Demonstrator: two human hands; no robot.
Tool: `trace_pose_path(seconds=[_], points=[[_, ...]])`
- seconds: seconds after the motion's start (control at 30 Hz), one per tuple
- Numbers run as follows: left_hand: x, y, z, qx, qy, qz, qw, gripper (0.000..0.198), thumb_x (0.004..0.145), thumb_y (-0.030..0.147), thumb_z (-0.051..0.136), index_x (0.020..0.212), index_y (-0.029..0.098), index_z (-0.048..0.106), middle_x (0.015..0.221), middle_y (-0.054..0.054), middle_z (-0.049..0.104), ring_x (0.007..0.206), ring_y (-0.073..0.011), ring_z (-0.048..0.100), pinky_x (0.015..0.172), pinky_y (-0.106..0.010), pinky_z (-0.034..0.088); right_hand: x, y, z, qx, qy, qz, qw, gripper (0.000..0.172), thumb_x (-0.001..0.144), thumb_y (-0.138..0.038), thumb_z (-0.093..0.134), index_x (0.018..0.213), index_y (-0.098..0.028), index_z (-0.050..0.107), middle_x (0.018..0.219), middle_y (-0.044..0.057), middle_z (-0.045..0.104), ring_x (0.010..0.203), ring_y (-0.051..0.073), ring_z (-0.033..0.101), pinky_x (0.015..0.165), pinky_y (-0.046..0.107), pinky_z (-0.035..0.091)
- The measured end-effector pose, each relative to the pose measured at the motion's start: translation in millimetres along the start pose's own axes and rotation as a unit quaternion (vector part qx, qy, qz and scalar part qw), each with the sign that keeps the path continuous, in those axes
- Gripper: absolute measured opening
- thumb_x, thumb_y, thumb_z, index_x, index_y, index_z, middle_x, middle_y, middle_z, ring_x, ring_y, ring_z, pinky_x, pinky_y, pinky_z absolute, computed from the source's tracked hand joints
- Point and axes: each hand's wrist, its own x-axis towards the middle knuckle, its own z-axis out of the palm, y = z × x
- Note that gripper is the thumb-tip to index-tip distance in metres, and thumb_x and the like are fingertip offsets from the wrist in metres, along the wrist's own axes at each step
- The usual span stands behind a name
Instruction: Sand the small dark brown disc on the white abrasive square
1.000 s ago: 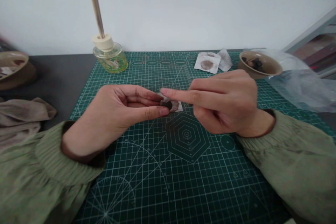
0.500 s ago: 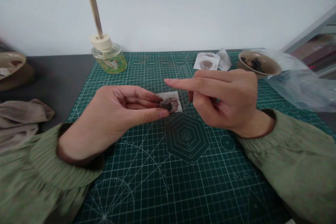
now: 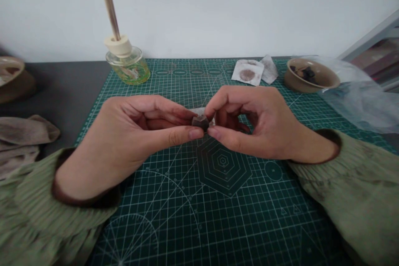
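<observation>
Both the left hand (image 3: 134, 133) and right hand (image 3: 255, 120) pinch a small dark lump (image 3: 200, 122) between opposing fingers (image 3: 182, 135), probably steadying it.

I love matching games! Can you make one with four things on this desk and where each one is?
1 dark lump
2 glass bottle
3 stained paper
4 brown bowl

a far right, beside clear plastic
b pinched between left hand and right hand
c far left corner of the mat, stick inside
d flat on mat, just left of the bowl

Pairs: 1-b, 2-c, 3-d, 4-a
</observation>
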Motion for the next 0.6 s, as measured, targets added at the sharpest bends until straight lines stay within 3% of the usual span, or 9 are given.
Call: trace_pose_path(seconds=[0.33, 0.6], points=[[-2.1, -1.8, -3.0, 0.018, 0.000, 0.005, 1.000, 0.031, 0.074, 0.038, 0.124, 0.091, 0.034, 0.097, 0.089, 0.001, 0.095, 0.101, -0.0360, 0.100, 0.099, -0.042, 0.087, -1.0, -1.0, -2.1, -0.031, -0.009, 0.008, 0.999, 0.011, 0.113, -0.030, 0.087, 0.109, -0.022, 0.081, 0.071, -0.011, 0.069, 0.055, 0.007, 0.052, 0.050, 0.024, 0.035], [-1.4, 0.8, -1.2, 0.002, -0.007, 0.006, 1.000, 0.029, 0.074, 0.026, 0.122, 0.088, 0.034, 0.098, 0.086, 0.003, 0.094, 0.104, -0.0337, 0.101, 0.102, -0.037, 0.086, -1.1, -1.3, -2.4, -0.029, -0.015, 0.005, 0.999, 0.010, 0.114, -0.029, 0.084, 0.110, -0.022, 0.080, 0.074, -0.010, 0.072, 0.055, 0.008, 0.052, 0.051, 0.025, 0.034]])
